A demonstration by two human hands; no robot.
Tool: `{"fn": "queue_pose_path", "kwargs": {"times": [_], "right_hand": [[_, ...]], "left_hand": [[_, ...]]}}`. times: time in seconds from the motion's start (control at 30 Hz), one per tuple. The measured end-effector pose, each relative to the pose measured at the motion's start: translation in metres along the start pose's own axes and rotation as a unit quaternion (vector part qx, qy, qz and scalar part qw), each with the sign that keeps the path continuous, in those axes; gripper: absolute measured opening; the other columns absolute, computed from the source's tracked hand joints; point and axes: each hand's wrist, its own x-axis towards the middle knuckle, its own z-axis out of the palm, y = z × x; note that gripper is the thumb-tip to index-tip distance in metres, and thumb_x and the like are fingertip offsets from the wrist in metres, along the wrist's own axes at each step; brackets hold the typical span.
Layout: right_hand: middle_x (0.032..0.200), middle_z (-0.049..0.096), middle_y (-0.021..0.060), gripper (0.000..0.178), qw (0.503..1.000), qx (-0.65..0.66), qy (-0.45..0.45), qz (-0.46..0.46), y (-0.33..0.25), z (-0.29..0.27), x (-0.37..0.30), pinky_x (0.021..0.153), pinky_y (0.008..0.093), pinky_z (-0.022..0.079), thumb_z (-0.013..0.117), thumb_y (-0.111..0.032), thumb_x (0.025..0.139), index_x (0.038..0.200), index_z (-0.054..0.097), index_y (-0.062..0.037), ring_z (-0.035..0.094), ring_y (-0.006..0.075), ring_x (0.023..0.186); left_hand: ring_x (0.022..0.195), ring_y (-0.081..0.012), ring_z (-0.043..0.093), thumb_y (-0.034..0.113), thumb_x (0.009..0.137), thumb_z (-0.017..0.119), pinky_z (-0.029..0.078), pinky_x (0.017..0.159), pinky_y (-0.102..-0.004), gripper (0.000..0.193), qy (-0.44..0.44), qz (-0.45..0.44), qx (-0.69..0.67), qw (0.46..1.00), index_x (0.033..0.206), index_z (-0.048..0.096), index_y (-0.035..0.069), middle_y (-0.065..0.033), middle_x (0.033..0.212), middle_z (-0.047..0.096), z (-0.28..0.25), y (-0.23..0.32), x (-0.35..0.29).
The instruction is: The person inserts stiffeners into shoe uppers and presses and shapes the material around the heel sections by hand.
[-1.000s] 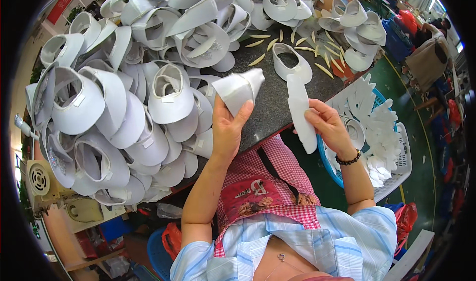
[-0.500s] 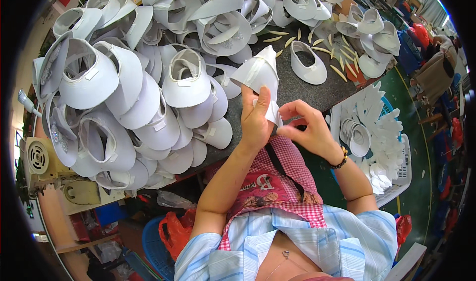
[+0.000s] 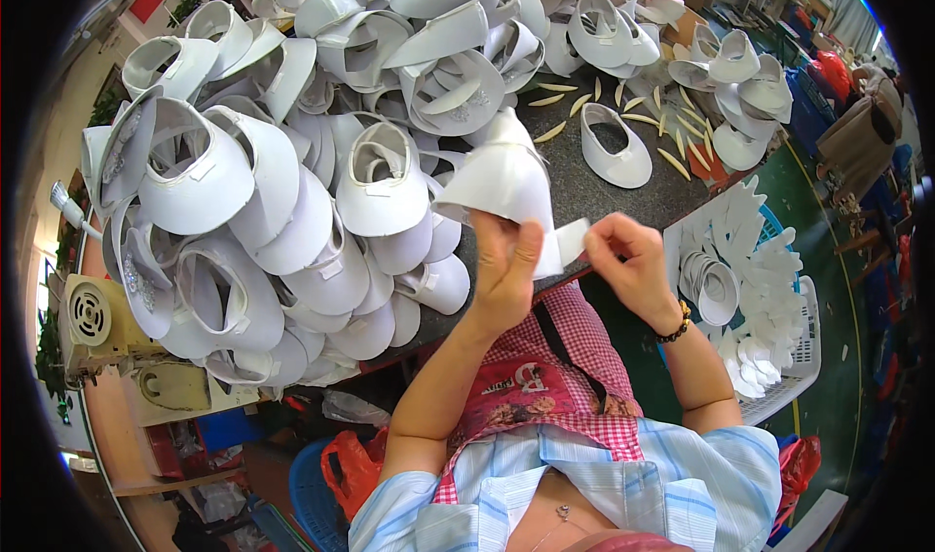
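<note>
At the frame's centre, by the edge of the counter (image 3: 609,203), the fingers of our left hand (image 3: 506,277) clasp a white shoe upper (image 3: 502,184), while our right hand (image 3: 628,265) pinches a white strip (image 3: 573,235) at its lower right

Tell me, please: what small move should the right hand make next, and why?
Perhaps draw the right hand gently outward: it seems to pinch a thin, flat white flap beside the smooth, curved white shoe upper, which the left hand holds.
</note>
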Motion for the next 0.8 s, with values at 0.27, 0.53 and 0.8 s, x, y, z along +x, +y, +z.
{"fn": "queue_pose_path", "kwargs": {"times": [0.27, 0.53, 0.8], "right_hand": [[0.066, 0.059, 0.0044, 0.014, 0.948, -0.296, 0.07, 0.089, 0.113, -0.039, 0.043, 0.058, 0.0283, 0.048, 0.065, -0.016, 0.087, 0.088, 0.06, -0.0029, 0.061, 0.016, 0.061], [0.094, 0.059, 0.0115, 0.032, 0.916, -0.275, 0.027, -0.292, -0.04, 0.008, 0.019, 0.065, 0.0384, 0.05, 0.075, -0.018, 0.072, 0.096, 0.058, -0.0054, 0.06, 0.0279, 0.078], [0.093, 0.064, 0.0082, 0.014, 0.993, 0.002, -0.121, 0.003, -0.036, 0.001, 0.01, 0.068, 0.0275, 0.051, 0.062, 0.001, 0.085, 0.098, 0.068, 0.0003, 0.064, 0.014, 0.083]], "left_hand": [[0.115, -0.0238, 0.056, 0.018, 0.097, 0.051, 0.047, 0.096, -0.0398, 0.049, -0.039, -0.048, -0.221, 0.973, 0.14, 0.03, 0.004, -0.0115, 0.127, 0.052, -0.021, 0.057, 0.034], [0.12, -0.0218, 0.05, 0.021, 0.096, 0.054, 0.041, 0.1, -0.0376, 0.056, 0.011, -0.142, -0.208, 0.968, 0.143, 0.026, 0.005, -0.0129, 0.135, 0.045, -0.023, 0.021, 0.016], [0.125, -0.0219, 0.047, 0.026, 0.096, 0.057, 0.04, 0.102, -0.0375, 0.055, 0.021, -0.181, -0.378, 0.908, 0.138, 0.034, 0.0, -0.0135, 0.135, 0.048, -0.021, 0.012, 0.024]]}}
